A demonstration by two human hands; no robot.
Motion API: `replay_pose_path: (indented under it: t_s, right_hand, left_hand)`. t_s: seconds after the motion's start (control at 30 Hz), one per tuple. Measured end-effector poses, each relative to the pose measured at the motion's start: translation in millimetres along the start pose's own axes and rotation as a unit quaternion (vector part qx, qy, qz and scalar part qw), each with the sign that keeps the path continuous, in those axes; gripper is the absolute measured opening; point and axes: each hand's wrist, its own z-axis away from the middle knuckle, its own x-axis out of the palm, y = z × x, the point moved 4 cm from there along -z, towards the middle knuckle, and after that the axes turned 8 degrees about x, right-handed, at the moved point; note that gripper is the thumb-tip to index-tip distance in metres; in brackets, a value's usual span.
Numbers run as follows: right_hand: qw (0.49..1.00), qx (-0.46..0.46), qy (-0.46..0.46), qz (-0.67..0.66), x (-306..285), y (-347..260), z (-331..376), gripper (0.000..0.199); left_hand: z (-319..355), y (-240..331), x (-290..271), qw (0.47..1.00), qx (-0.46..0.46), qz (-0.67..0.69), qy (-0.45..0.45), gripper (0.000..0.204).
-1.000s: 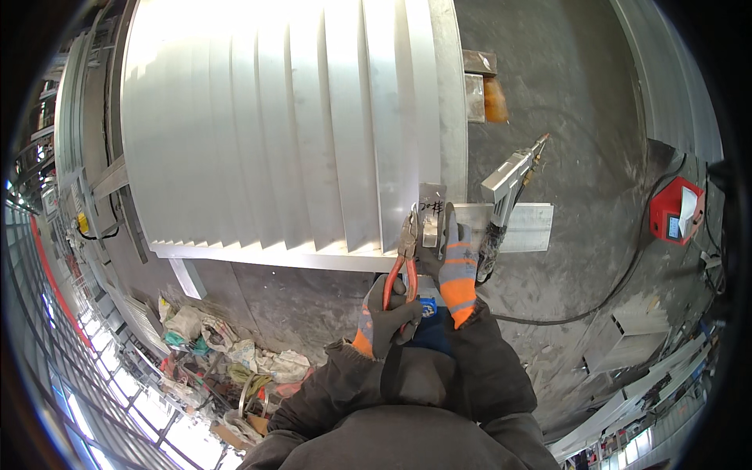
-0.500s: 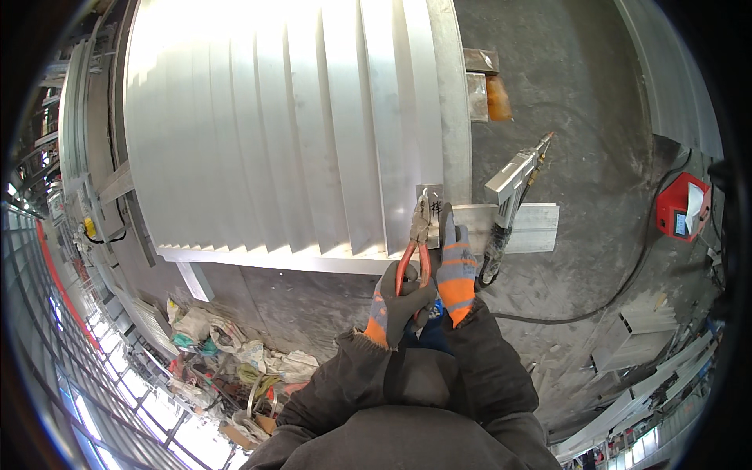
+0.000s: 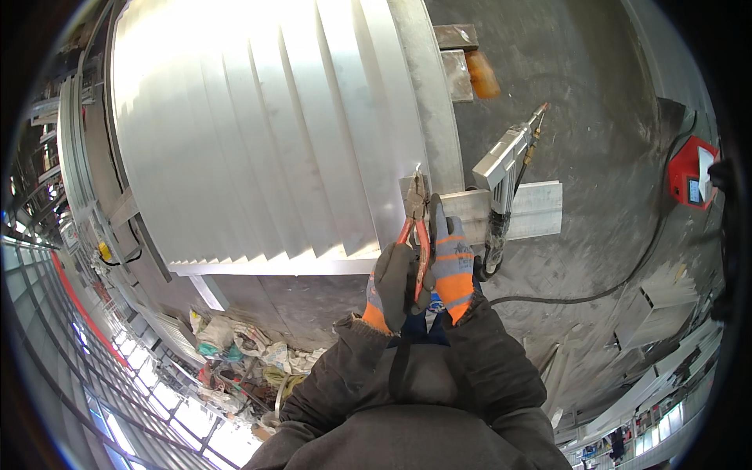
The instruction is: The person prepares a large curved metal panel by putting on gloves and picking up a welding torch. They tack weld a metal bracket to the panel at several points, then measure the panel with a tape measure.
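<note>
My left hand (image 3: 392,286), in a grey and orange glove, is closed around the red-handled pliers (image 3: 422,239). Their jaws point away from me, over the near-right edge of a large silver ribbed metal panel (image 3: 313,141). A small metal plate (image 3: 405,186) shows beside the jaws, mostly hidden by them. My right hand (image 3: 453,270), gloved alike, lies just right of the pliers with its fingers stretched forward. Its fingertips come close to the jaws; whether they touch the plate, I cannot tell.
To the right, a welding torch-like tool (image 3: 505,160) rests across a flat metal profile (image 3: 535,210). A black cable (image 3: 580,299) runs over the floor towards a red machine (image 3: 692,174). Metal blocks (image 3: 457,76) and an orange-brown piece (image 3: 482,75) lie ahead. Sacks and scraps (image 3: 243,345) lie at left.
The view has shifted, so the panel's right edge sits further left. My left hand still grips the pliers, whose jaws stay near the small plate; my right hand remains alongside with fingers extended.
</note>
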Motion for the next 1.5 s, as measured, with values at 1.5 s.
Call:
replay_pose_path:
  t_s: [1.5]
  right_hand:
    - [0.963,0.165,0.212,-0.021,-90,63,-33,0.055]
  left_hand:
    - [2,-5,11,0.995,-0.004,-0.082,0.054,0.032]
